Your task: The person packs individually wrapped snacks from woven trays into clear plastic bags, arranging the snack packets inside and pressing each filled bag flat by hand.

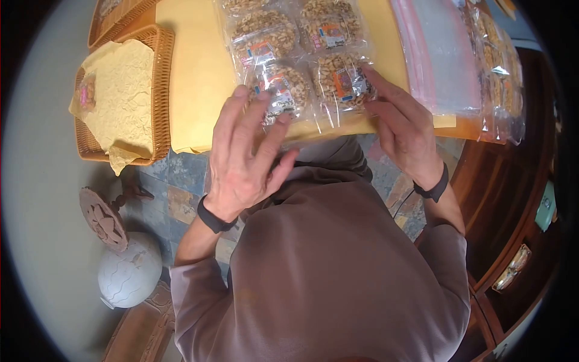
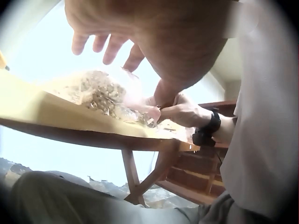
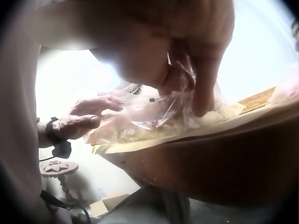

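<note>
Round nut-covered cakes in clear plastic wrappers lie in two columns on yellow paper in the head view. My left hand (image 1: 244, 160) has its fingers spread, with the tips at the near-left cake (image 1: 289, 87). At the near-right cake (image 1: 339, 75) is my right hand (image 1: 410, 130), by its right edge. Clear film (image 3: 175, 105) is pinched between the fingers of the right hand (image 3: 187, 60) in the right wrist view. In the left wrist view the left hand (image 2: 154, 32) holds its fingers apart above the wrapped cakes (image 2: 100, 91).
A wicker basket (image 1: 164, 90) lined with crumpled yellow paper, with one small packet in it, sits on the left. On the right lie flat clear bags (image 1: 440, 66) and more wrapped cakes (image 1: 500, 78). Wooden shelving (image 1: 494, 175) stands beyond the table's right side.
</note>
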{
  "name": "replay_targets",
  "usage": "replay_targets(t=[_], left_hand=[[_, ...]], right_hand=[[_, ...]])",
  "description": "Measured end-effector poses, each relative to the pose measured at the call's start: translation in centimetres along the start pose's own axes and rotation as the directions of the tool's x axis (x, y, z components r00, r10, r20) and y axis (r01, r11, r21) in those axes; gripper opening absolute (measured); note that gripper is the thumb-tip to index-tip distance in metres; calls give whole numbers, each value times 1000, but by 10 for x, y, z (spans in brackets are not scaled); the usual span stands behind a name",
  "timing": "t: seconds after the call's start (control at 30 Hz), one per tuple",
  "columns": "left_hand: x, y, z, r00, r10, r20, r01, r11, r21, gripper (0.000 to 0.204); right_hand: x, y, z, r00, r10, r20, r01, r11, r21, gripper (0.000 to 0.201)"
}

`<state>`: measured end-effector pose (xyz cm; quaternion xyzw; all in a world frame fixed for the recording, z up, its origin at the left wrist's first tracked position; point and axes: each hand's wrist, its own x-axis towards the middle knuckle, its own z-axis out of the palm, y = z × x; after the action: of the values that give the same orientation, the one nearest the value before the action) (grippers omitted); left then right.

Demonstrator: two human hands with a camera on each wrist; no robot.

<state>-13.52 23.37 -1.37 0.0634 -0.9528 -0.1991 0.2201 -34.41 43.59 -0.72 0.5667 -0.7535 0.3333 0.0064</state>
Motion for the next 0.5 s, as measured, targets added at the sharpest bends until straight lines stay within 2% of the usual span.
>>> replay_targets(t=[0.07,0.1,0.13,0.2,0.33,0.37,0.4,0.47,0.5], left_hand=[[2,1,-3,975,93,203,-106,993,55,72],[5,0,-2,957,124,261,-138,990,38,86],[8,0,1,958,124,259,-140,989,43,86],[13,3,9,909,177,377,-258,950,177,89],[19,5,26,916,230,329,-319,915,248,76],[19,6,29,936,235,264,-287,941,180,62],[15,4,32,934,245,261,-296,939,178,62],[10,0,36,940,260,222,-295,944,145,49],[9,-2,38,939,263,222,-298,944,144,49]], right_hand=[[-2,-2,-4,999,9,53,-9,1000,16,18],[-3,-2,-4,999,5,52,-6,1000,18,18],[-5,-1,-3,999,13,49,-14,1000,27,19],[-8,0,-3,999,20,38,-21,999,30,20],[-12,-3,-5,997,79,1,-78,992,101,33],[-13,-4,-5,994,106,-24,-102,988,117,40],[-16,-6,-6,994,108,-31,-104,988,111,40],[-21,-9,-6,972,233,10,-229,947,227,50],[-25,-8,-3,972,235,7,-230,947,225,50]])
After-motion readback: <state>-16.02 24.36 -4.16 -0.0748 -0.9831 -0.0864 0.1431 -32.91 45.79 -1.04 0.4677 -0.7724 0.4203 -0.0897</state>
